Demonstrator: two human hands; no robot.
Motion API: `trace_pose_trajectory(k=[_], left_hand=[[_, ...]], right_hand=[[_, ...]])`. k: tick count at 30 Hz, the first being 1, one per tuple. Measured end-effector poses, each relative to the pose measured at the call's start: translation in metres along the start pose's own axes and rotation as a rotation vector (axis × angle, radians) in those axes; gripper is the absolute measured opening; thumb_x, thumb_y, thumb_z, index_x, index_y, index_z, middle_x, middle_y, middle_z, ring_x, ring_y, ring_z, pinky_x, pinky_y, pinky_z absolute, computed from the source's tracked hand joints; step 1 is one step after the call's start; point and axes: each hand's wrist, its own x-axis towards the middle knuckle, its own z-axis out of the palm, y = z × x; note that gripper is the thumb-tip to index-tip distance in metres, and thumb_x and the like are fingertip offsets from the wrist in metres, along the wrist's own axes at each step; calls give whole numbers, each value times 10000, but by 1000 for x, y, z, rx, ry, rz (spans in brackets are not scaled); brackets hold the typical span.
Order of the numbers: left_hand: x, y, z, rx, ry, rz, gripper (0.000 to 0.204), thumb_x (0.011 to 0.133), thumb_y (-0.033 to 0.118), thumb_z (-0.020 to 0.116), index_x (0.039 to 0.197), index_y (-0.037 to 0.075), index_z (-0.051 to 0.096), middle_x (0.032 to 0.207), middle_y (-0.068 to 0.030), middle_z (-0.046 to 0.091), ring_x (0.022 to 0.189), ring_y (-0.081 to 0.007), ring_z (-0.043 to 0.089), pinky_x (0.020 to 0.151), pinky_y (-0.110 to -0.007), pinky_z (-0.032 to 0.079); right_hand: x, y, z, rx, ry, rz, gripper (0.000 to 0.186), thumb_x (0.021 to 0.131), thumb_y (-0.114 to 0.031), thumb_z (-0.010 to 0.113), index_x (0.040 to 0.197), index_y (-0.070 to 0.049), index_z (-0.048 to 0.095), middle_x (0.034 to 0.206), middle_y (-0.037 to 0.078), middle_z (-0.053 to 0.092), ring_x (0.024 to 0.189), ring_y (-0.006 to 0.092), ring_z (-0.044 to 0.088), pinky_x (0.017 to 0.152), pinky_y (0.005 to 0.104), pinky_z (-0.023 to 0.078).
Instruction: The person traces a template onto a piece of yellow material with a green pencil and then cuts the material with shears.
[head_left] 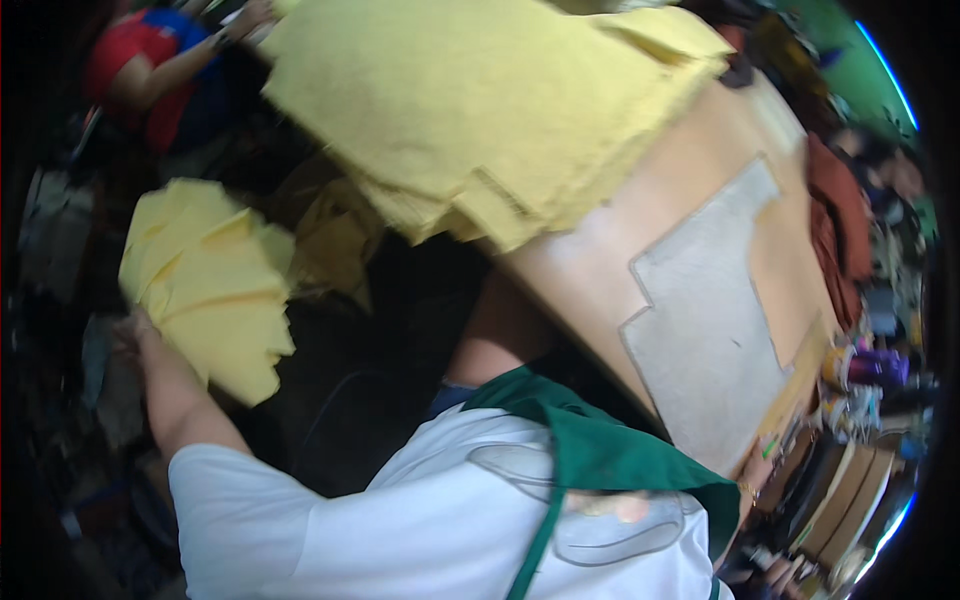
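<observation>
My left hand (132,335), out to the left and away from the table, grips the edge of a yellow leather-like sheet (210,290). That sheet is creased, hangs in folds and has a ragged edge. My right hand (760,468) is by the table's near right edge, with its fingers closed around something slim; a small green bit shows there, too small to name. Close to it lies a flat grey template (700,320) with a notched outline. Further off, a stack of yellow leather-like sheets (480,110) overhangs the table's left edge.
The tan table (590,270) runs diagonally across the view. Brown cloth (838,230) and a purple container (878,368) are along its right side. Another person in red and blue (165,75) stands at the upper left. Darker yellow material (335,240) hangs below the stack.
</observation>
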Motion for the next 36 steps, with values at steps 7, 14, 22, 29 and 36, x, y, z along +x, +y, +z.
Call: trace_pose_trajectory(k=[7, 14, 22, 29, 36], left_hand=[[-180, 335, -215, -1260, -285, 1056, 310, 826, 270, 553, 1011, 24, 588, 1069, -130, 564, 1009, -206, 519, 871, -291, 382], [-441, 422, -368, -1273, -628, 1659, 386, 749, 360, 604, 866, -8, 593, 888, -169, 601, 855, -298, 576, 746, -351, 453], [-476, 460, -379, -809, -428, 1672, 285, 689, 270, 568, 728, -12, 580, 755, -207, 589, 731, -314, 579, 670, -371, 447], [-474, 432, -384, -544, -279, 1710, 223, 706, 206, 538, 691, -12, 582, 775, -201, 592, 735, -336, 576, 672, -401, 460], [-465, 419, -379, -739, -249, 1790, 213, 738, 180, 513, 705, -15, 594, 723, -206, 576, 702, -346, 555, 670, -413, 439]], right_hand=[[22, 26, 2, -30, 144, 2, 505, 705, -398, 656, 863, 76, 580, 816, 253, 596, 779, 340, 588, 701, 390, 438], [11, 7, 9, -214, 281, 67, 494, 676, -432, 659, 790, 39, 567, 776, 237, 584, 739, 371, 561, 683, 417, 434], [-7, -14, 16, -193, 360, 96, 452, 711, -394, 648, 822, 33, 554, 810, 179, 565, 744, 325, 552, 669, 406, 429], [-4, -4, 17, -163, 393, 49, 456, 714, -406, 647, 790, 33, 545, 763, 175, 552, 711, 317, 528, 658, 396, 419], [-1, -8, 18, -143, 364, 103, 444, 713, -385, 652, 820, 33, 549, 798, 169, 561, 730, 307, 549, 670, 389, 430]])
